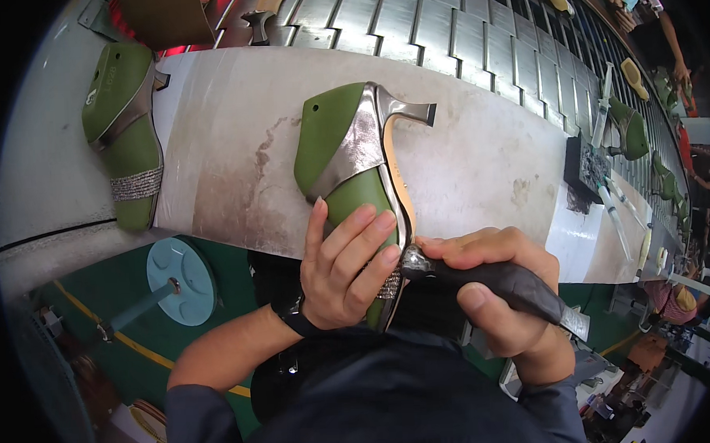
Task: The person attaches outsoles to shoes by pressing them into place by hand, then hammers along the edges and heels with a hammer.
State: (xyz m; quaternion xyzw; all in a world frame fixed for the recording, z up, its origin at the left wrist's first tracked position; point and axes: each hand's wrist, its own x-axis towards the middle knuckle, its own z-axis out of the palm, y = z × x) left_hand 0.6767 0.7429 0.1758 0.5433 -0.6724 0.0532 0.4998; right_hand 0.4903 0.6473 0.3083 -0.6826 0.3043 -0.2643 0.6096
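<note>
A green shoe last with a silver high-heeled sandal upper (pixel 344 155) lies on the worn white workbench (pixel 462 138), heel pointing away from me. My left hand (pixel 345 269) wraps around its toe end, over a glittery strap. My right hand (pixel 493 295) grips a dark-handled tool (pixel 492 283), and the tool's metal head touches the shoe's edge near the toe.
A second green last with silver straps (pixel 125 132) lies at the bench's left end. Behind the bench runs a ribbed metal conveyor (pixel 441 20) carrying more lasts. Syringe-like tubes (pixel 616 210) and a dark tray (pixel 586 168) sit at right. A light blue round stool (pixel 182 280) stands below left.
</note>
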